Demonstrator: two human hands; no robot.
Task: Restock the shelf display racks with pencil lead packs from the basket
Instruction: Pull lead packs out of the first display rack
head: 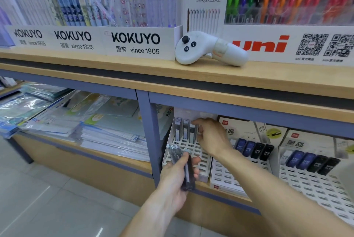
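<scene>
Shelf unit (pixel 191 83), lower bay: three white slotted display racks side by side. The two racks to the right (pixel 314 183) each carry one back row of dark HB packs (pixel 256 149), front slots bare. Left rack (pixel 191 152) has only a few grey packs (pixel 184 128) at the back, so by my read we're early on w/ most slots left to fill. Basket not in view. My left hand (pixel 177 177) grips a bundle of lead packs (pixel 188 173) just in front of left rack. My right hand (pixel 210 137) reaches into its back row, fingertips pinching a pack approx. at its slot.
</scene>
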